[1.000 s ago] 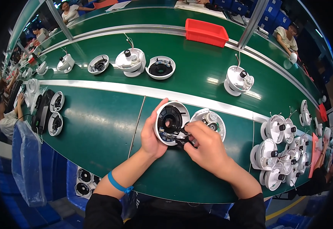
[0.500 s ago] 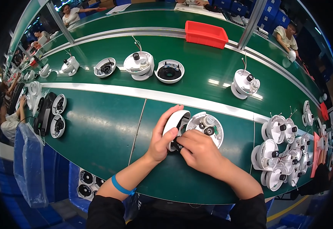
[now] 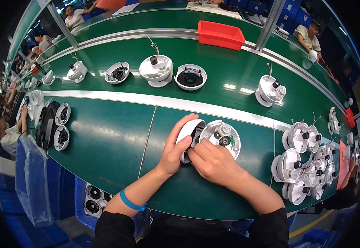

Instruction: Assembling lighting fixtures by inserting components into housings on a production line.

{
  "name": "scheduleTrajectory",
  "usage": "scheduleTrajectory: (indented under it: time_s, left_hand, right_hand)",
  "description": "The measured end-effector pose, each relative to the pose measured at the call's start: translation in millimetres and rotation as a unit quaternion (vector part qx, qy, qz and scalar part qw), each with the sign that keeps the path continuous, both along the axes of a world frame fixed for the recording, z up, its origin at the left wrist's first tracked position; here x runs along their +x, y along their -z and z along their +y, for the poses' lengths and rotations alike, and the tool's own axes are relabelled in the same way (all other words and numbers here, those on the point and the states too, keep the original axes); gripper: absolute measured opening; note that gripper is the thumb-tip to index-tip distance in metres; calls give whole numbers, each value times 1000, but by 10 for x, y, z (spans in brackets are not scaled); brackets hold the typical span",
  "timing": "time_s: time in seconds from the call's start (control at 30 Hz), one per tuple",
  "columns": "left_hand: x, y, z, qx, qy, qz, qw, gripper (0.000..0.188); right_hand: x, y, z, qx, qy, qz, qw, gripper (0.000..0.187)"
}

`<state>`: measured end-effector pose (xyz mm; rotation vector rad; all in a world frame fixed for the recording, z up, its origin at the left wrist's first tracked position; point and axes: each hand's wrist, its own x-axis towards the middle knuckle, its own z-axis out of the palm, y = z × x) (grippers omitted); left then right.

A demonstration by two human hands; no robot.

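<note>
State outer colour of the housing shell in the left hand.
White housing shell, best in the head view.

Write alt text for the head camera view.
A person's left hand holds a white shell with dark insides at a green table, the right hand at its open side. An open white housing sits alongside; similar white units cluster at right.

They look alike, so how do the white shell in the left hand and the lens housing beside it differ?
The left hand grips the white shell; the lens housing sits on the bench. The shell's opening faces rightward; the housing's faces the camera. The shell's interior looks dark; the housing's is white with a black lens. Both are white and rounded.
</note>
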<state>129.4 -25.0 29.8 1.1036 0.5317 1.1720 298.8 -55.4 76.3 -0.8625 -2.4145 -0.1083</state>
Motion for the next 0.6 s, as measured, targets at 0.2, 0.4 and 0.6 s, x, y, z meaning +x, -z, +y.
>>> scheduleTrajectory:
  time_s: [0.2, 0.4, 0.6]
  left_hand:
    - [-27, -11, 22, 84, -16, 126, 988, 67]
    - [120, 53, 1, 107, -19, 131, 985, 66]
    - [204, 74, 3, 39, -46, 30, 998, 58]
  right_hand:
    - [40, -10, 0, -41, -15, -5, 999, 11]
    - [165, 86, 6, -43, -23, 5, 999, 11]
    - [115, -151, -142, 31, 137, -13, 990, 16]
